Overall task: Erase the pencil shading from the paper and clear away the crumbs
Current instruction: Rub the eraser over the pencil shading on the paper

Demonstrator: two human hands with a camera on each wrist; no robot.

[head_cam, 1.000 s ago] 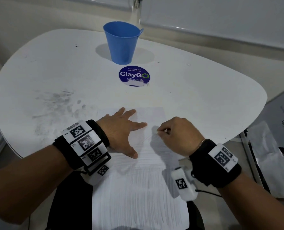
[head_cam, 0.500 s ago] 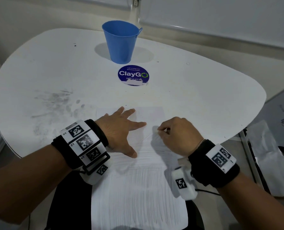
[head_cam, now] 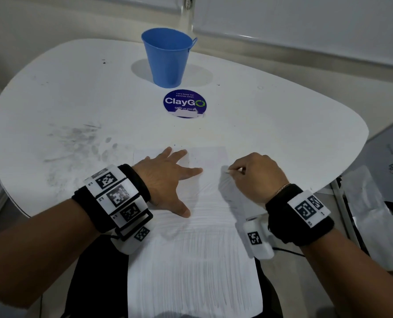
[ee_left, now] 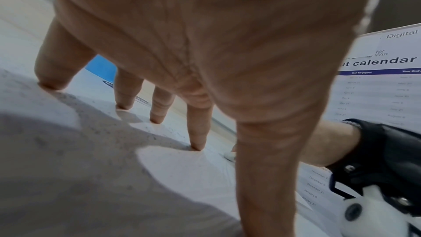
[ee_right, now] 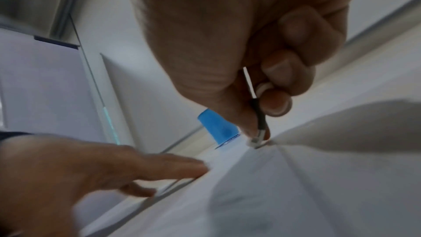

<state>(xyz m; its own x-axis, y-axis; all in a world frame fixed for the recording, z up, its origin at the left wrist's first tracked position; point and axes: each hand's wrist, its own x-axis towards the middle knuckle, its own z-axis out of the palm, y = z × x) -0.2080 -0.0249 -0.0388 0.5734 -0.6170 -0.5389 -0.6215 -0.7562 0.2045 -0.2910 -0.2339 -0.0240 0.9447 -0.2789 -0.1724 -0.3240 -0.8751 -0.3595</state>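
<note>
A white paper [head_cam: 190, 260] with pencil shading on its near part lies on the white table [head_cam: 282, 125] and hangs over the front edge. My left hand [head_cam: 168, 177] presses flat on the sheet's upper left, fingers spread [ee_left: 198, 133]. To its right, my right hand [head_cam: 257, 175] pinches a thin eraser stick [ee_right: 256, 129] between thumb and fingers. The stick's pale tip [head_cam: 227, 172] touches the paper near the right edge. The upper part of the sheet looks pale. Tiny specks lie near my left fingers [ee_left: 173, 129].
A blue bucket [head_cam: 168, 58] stands at the back of the table, with a round ClayGo sticker [head_cam: 184, 103] in front of it. Grey smudges [head_cam: 76, 145] mark the table's left side. Printed sheets and a plastic bag [head_cam: 379, 214] lie on the floor at the right.
My right hand has shifted a little to the right and away with the eraser stick on the paper. The left hand has stayed pressed in place.
</note>
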